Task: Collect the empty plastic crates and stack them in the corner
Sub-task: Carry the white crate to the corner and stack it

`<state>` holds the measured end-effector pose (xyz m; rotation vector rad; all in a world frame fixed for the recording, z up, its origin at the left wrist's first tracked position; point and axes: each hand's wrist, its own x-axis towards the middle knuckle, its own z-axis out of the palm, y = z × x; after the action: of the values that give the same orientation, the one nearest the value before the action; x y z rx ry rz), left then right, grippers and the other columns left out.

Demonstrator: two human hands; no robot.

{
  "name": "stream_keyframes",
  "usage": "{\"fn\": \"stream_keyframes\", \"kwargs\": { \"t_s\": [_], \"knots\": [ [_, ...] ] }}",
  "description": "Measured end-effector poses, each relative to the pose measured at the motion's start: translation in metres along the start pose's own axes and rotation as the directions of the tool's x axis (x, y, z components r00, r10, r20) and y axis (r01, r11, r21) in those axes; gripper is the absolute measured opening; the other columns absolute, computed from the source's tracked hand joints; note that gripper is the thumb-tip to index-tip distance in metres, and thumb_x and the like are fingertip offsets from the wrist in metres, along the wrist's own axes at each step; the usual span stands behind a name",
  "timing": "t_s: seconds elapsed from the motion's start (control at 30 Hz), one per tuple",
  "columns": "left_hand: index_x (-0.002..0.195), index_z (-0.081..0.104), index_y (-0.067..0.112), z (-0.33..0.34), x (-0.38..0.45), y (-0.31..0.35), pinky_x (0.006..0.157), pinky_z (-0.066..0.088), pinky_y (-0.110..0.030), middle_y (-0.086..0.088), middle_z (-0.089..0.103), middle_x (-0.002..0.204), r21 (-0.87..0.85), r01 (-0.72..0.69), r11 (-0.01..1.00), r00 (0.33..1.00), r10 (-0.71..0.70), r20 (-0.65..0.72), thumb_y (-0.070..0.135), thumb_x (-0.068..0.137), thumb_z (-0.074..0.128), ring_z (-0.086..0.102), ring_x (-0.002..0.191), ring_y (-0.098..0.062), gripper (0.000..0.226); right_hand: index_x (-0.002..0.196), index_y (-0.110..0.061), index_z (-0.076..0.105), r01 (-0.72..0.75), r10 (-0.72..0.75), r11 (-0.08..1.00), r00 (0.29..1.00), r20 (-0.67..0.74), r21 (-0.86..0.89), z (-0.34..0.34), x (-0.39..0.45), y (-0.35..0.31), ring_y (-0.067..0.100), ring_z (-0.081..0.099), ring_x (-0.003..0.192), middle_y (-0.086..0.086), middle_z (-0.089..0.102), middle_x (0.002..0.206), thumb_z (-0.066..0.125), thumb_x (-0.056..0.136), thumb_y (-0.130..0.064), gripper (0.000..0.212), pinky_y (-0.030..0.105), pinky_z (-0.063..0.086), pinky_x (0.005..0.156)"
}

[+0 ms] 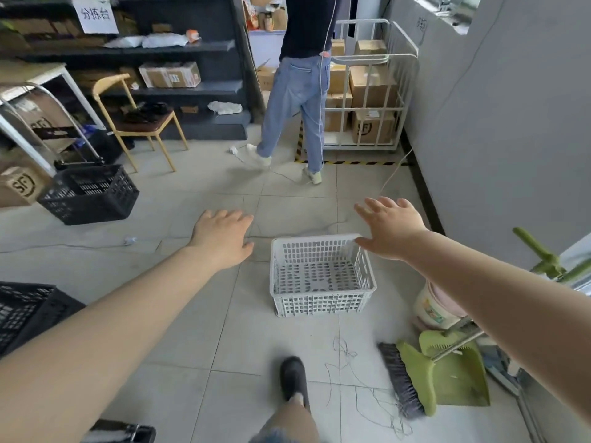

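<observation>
Grip: left hand [224, 236] and right hand [388, 228] both spread, holding nothing, flanking the white crate [321, 276] on the floor at 12 o'clock, likely set for its 2 side rims. Black crates at 10 [91, 195] and 8 o'clock [27, 310].

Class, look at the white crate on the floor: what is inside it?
Nothing shows inside the white crate: its perforated bottom lies bare, with floor tiles glimpsed through the holes. The right hand overlaps only its far right corner, so nearly the whole inside is visible.
</observation>
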<state>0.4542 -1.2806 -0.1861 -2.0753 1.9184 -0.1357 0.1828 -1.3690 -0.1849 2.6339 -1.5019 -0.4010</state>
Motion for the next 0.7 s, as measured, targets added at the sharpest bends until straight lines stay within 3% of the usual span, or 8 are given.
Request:
{"fn": "stream_keyframes", "kwargs": {
  "t_s": [0.37, 0.7],
  "knots": [
    [0.145, 0.033, 0.019, 0.042, 0.216, -0.005, 0.106, 0.027, -0.035, -0.001, 0.04, 0.148, -0.092, -0.03, 0.995, 0.996, 0.038, 0.085, 0.041, 0.095, 0.043, 0.039, 0.132, -0.023, 0.056, 0.153, -0.024, 0.012, -0.054, 0.05, 0.998, 0.989, 0.138, 0.026, 0.034, 0.18, 0.059, 0.024, 0.02, 0.145, 0.002, 0.02, 0.159, 0.043, 0.094, -0.054, 0.074, 0.043, 0.018, 0.116],
    [0.147, 0.029, 0.016, 0.112, 0.351, 0.0, 0.106, 0.029, -0.037, -0.005, 0.037, 0.151, -0.126, -0.024, 0.992, 0.944, 0.064, 0.322, 0.039, 0.096, 0.041, 0.036, 0.135, -0.026, 0.058, 0.153, -0.022, 0.012, -0.091, 0.056, 0.992, 0.932, 0.358, 0.083, 0.102, 0.304, 0.102, 0.024, 0.02, 0.145, 0.002, 0.021, 0.158, 0.043, 0.095, -0.05, 0.071, 0.043, 0.02, 0.114]
  ]
}}
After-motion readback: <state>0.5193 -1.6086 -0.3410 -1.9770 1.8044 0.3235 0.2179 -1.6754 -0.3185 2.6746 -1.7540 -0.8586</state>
